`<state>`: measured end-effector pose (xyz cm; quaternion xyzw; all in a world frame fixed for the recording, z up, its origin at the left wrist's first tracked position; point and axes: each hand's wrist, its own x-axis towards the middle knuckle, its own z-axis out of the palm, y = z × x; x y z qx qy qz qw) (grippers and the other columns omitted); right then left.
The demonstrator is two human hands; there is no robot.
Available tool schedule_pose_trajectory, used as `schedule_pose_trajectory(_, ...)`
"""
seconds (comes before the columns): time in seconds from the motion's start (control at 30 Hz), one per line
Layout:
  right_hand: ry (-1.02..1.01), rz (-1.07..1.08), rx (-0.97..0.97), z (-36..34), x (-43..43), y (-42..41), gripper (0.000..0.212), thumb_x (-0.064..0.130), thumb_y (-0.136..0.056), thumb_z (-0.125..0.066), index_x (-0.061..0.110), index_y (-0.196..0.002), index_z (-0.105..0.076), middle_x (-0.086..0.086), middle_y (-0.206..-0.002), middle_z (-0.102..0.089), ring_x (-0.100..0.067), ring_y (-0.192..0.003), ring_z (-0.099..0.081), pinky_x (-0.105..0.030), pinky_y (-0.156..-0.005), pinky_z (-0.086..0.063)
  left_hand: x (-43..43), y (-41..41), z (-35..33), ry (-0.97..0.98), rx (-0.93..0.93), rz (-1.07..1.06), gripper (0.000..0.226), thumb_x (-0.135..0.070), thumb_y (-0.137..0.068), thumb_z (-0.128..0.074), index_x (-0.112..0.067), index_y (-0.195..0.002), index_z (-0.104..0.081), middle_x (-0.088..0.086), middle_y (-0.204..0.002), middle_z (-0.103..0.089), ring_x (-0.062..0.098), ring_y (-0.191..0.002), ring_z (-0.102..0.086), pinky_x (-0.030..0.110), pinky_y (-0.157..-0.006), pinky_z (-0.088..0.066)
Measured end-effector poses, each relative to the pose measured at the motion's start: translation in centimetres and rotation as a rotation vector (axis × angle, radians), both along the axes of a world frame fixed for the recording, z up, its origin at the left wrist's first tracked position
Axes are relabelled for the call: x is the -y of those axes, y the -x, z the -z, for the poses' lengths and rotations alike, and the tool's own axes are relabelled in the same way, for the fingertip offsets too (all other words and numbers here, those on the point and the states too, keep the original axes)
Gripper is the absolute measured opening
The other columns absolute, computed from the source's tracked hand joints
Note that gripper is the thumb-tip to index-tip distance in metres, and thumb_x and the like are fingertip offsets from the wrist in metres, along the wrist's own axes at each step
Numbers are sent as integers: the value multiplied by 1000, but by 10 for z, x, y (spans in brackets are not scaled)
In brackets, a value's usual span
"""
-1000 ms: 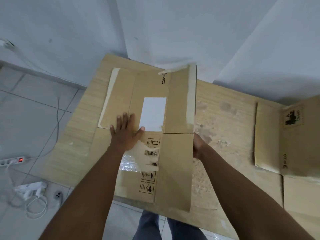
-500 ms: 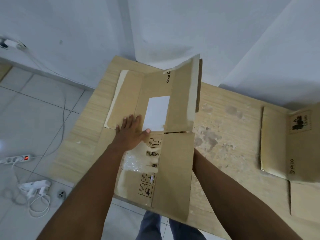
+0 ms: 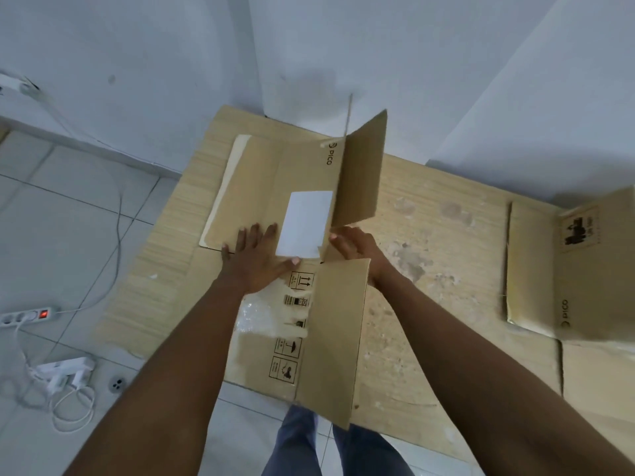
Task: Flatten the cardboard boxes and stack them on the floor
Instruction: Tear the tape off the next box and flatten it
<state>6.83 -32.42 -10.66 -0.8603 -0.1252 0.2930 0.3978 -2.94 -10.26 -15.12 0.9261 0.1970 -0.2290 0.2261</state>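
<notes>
A brown cardboard box (image 3: 268, 187) with a white label lies opened out on the wooden table (image 3: 429, 269). My left hand (image 3: 256, 259) presses flat on its middle, fingers spread, just left of the label. My right hand (image 3: 354, 245) holds the right side panel at the gap between the far flap (image 3: 360, 173) and the near flap (image 3: 338, 334). Both right flaps stand raised off the table. A second brown box (image 3: 563, 269) lies flat at the table's right end.
White walls close the far side of the table. On the tiled floor at left lie a power strip (image 3: 29, 314) with a red switch, white cables and an adapter (image 3: 65, 372). My legs show below the table's near edge.
My right hand came out from under the right panel and now grips it from the side. The right flaps have risen from lying flat to standing up. My left hand stayed pressed down.
</notes>
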Motion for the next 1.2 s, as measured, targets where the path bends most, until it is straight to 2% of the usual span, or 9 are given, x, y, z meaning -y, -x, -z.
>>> schedule_pose_trajectory(0.1,-3,172,-149,8,30,0,27,10,-100,-49,-1,-119,-65,-18,-114,-69,-26,-102,-63,-45,-92,-53,11,5,9,-95,-13,22,124,-100,-59,-39,-40,-156,10,1,-167,17,29,-153,17,70,-115,1)
schedule_pose_trajectory(0.23,-33,564,-55,20,64,18,36,22,-104,-39,10,-113,-73,-10,-112,-72,-26,-103,-65,-32,-85,-49,20,12,20,-165,37,23,123,-93,-65,-47,-36,-158,10,3,-167,20,31,-153,17,67,-117,1)
schedule_pose_trajectory(0.3,14,710,140,28,70,29,34,24,-104,-40,10,-118,-68,-9,-120,-68,-28,-113,-60,-30,-90,-43,17,13,23,-191,96,36,117,-92,-69,-43,-33,-160,1,5,-168,10,33,-154,9,64,-119,-1)
schedule_pose_trajectory(0.37,97,630,393,33,68,39,36,27,-100,-44,11,-128,-58,-8,-133,-57,-29,-126,-50,-32,-101,-38,9,16,26,-235,177,57,108,-91,-73,-32,-31,-160,-12,7,-169,-4,33,-155,-3,63,-120,-5)
schedule_pose_trajectory(0.43,119,323,528,36,54,45,52,37,-96,-42,15,-143,-46,-7,-152,-41,-26,-144,-32,-40,-118,-26,0,20,31,-300,268,93,102,-87,-76,-24,-27,-159,-22,9,-167,-15,33,-154,-12,62,-119,-10)
schedule_pose_trajectory(0.53,273,-129,499,53,29,54,70,54,-101,-30,22,-160,-11,3,-169,6,-18,-155,12,-44,-124,5,-7,29,44,-365,346,163,93,-81,-86,-22,-23,-159,-25,9,-166,-20,32,-153,-19,62,-118,-18)
schedule_pose_trajectory(0.6,378,-202,444,66,18,60,77,64,-100,-23,25,-160,7,7,-165,23,-17,-151,25,-48,-123,9,-5,34,54,-386,348,198,91,-80,-89,-16,-22,-160,-21,9,-167,-16,31,-153,-18,61,-118,-18)
schedule_pose_trajectory(0.83,615,-176,546,92,8,73,89,74,-95,-22,21,-160,8,2,-168,13,-22,-154,14,-56,-123,-2,7,37,63,-428,385,168,96,-80,-89,-29,-20,-161,-11,11,-168,-5,29,-156,-4,61,-120,-10)
schedule_pose_trajectory(1.2,615,-164,554,89,5,73,90,71,-93,-27,20,-160,4,-1,-169,10,-24,-155,10,-57,-122,-6,7,36,61,-449,467,151,92,-77,-91,-32,-19,-161,-16,10,-168,-9,27,-156,-5,60,-120,-10)
